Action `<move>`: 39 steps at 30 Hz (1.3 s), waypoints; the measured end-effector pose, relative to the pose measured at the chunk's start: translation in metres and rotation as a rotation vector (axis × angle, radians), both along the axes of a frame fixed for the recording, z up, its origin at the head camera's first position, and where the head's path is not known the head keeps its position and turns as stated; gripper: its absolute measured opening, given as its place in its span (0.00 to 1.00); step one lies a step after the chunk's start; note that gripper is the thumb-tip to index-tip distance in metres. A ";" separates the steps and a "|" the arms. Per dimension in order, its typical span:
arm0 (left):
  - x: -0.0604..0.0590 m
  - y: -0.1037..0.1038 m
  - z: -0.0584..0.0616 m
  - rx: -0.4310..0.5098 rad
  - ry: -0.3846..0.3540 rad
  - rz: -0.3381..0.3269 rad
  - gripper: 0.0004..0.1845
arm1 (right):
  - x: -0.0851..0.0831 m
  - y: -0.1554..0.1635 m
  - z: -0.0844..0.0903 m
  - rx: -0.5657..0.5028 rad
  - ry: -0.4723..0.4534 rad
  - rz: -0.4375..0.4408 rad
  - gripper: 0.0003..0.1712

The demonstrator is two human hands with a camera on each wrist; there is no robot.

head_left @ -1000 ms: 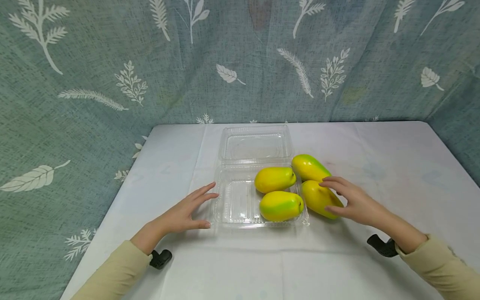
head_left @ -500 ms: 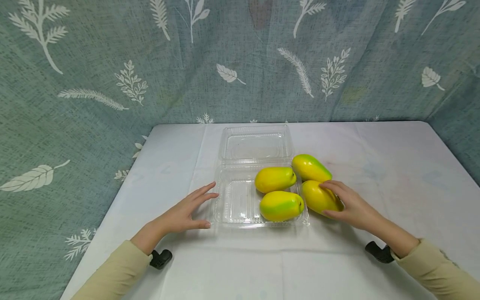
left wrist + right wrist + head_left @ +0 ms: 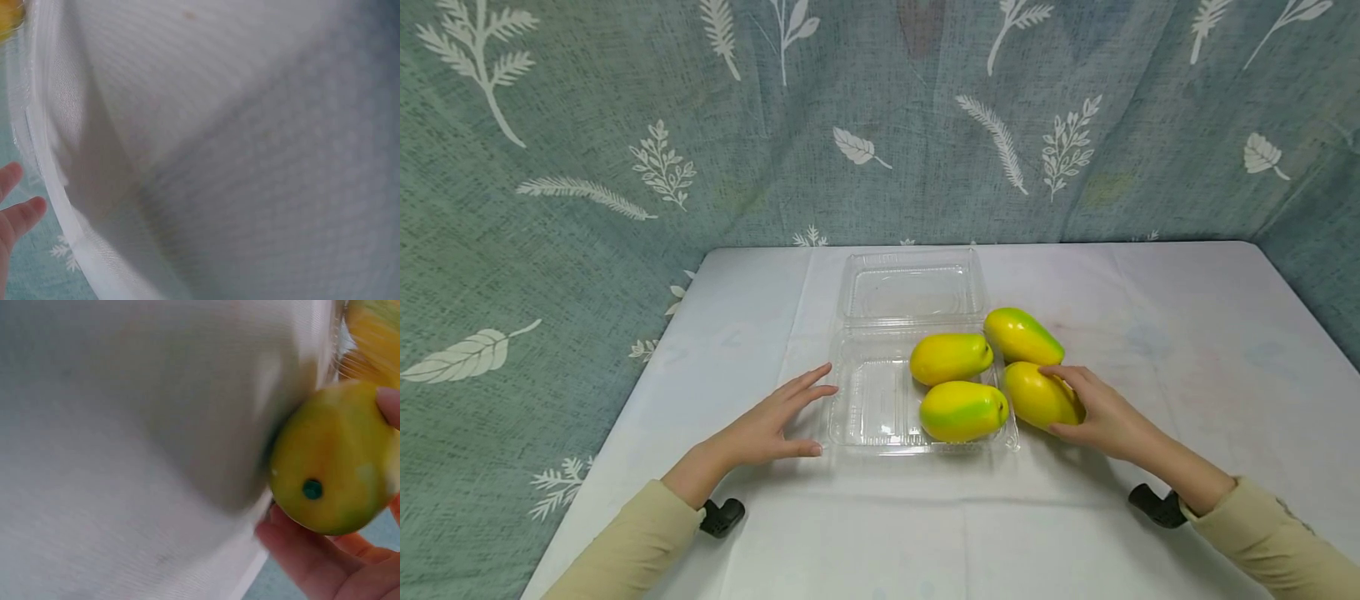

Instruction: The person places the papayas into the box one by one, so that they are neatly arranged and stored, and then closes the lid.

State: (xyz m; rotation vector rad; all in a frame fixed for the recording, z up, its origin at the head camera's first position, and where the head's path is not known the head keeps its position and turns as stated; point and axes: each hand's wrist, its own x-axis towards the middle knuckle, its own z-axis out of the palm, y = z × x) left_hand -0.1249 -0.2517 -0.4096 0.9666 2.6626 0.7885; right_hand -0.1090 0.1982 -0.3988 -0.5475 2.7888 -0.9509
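Right hand [image 3: 1101, 417] grips the mango [image 3: 1037, 395], seemingly touching the tray [image 3: 857, 417]; left hand [image 3: 763, 425] lies flat.

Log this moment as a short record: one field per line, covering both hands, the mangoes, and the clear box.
left hand: left hand rests flat on the table, fingers at the clear box's left edge
right hand: right hand grips the near mango lying right of the box
clear box: clear box open, lid folded back
inside box: two mangoes
outside box: far mango, beside the box's right rim
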 end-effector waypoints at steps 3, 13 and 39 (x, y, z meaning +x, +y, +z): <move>0.000 0.000 0.000 0.001 0.000 0.000 0.40 | -0.001 0.000 0.001 0.005 -0.022 -0.009 0.42; 0.001 0.001 0.002 0.008 -0.004 -0.002 0.40 | -0.003 0.002 0.003 -0.008 -0.024 0.010 0.42; 0.000 0.000 0.001 0.012 0.012 -0.018 0.40 | -0.005 0.019 0.033 0.012 0.032 0.038 0.42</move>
